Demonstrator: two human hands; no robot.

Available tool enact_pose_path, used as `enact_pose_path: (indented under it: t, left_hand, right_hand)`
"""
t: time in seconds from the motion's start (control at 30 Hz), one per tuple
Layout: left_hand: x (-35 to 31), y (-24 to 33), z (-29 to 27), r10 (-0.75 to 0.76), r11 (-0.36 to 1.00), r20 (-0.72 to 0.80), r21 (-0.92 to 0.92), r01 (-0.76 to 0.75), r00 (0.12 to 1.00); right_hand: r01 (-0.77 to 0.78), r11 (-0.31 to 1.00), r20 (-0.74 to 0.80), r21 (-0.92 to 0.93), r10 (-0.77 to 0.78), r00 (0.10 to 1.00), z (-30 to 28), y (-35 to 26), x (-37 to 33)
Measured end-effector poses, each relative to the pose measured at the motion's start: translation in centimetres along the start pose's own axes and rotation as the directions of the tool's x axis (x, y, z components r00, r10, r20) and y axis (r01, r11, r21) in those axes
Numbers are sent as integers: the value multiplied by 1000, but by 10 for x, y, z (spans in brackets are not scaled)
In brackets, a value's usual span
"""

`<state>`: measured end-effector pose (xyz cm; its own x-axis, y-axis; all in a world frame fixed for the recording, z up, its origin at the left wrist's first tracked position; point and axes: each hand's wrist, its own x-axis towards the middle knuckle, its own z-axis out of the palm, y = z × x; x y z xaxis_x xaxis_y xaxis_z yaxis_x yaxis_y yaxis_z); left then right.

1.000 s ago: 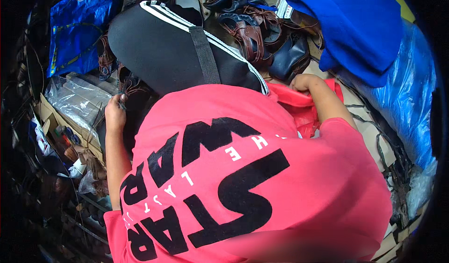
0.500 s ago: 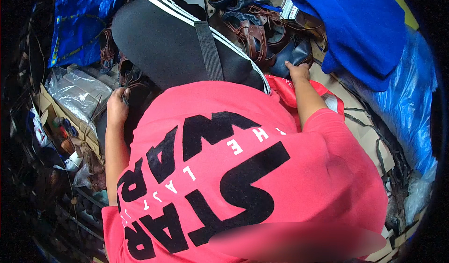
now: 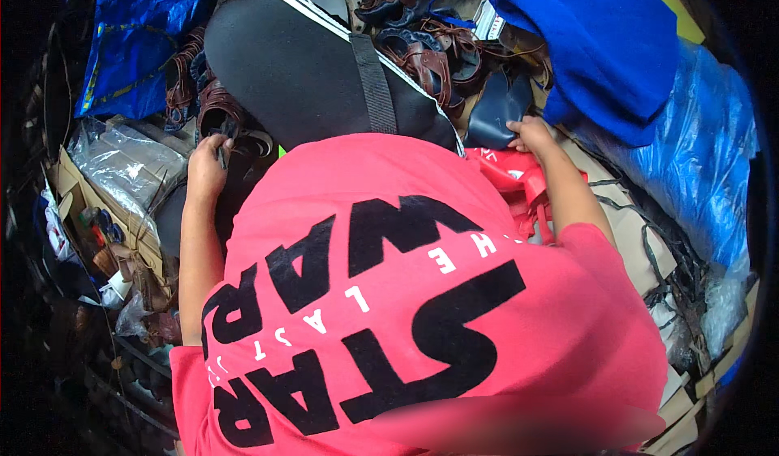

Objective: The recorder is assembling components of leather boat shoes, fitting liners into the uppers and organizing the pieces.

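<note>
My right hand [image 3: 531, 135] is closed on the lower edge of a smooth, shiny, dark leather-like piece [image 3: 493, 114], thumb on top. On the left, my left hand [image 3: 209, 166] has its fingers closed around something small and dark, too hidden to name. Just beyond those fingers stands a brown leather shoe [image 3: 217, 103]. Between my hands a black padded cloth with white stripes and a black strap [image 3: 268, 58] covers my lap. Red printed material [image 3: 511, 168] lies under my right wrist.
Several brown strappy leather shoes [image 3: 428, 66] are heaped beyond my lap. Blue cloth [image 3: 592, 50] and blue plastic sheeting [image 3: 706, 164] lie at right. A blue bag [image 3: 134, 50], a clear plastic-wrapped stack [image 3: 130, 160] and a cardboard box of odds and ends [image 3: 69, 188] are at left.
The dark piece has turned and lies flatter, and my right hand has shifted slightly right and down. My left hand stays near the same spot; more of the brown shoe beyond it shows.
</note>
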<state>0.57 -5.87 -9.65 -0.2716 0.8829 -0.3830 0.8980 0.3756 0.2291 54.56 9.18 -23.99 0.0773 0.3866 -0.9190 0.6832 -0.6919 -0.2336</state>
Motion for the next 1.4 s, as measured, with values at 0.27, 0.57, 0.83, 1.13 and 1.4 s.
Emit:
enact_pose_path:
  t: [0.27, 0.57, 0.83, 1.13, 1.4]
  left_hand:
    - [18, 23, 2, 77, 986, -139, -134, -96, 987]
    - [13, 26, 29, 309, 925, -62, -213, -315, 949]
    - [-10, 6, 32, 85, 973, 103, -223, -61, 991]
    - [-2, 136, -97, 309, 693, -724, -273, -668, 616]
    - [3, 136, -74, 167, 662, -678, -461, -591, 716]
  right_hand:
    - [-15, 980, 296, 201, -46, 954, -59, -72, -100]
    - [561, 823, 378, -90, -493, 784, -89, -203, -251]
    - [609, -135, 412, -781, -845, 341, 38, -306, -327]
    - [494, -508, 519, -706, -845, -127, 104, -304, -298]
    - [809, -324, 266, -490, -940, -215, 60, -285, -279]
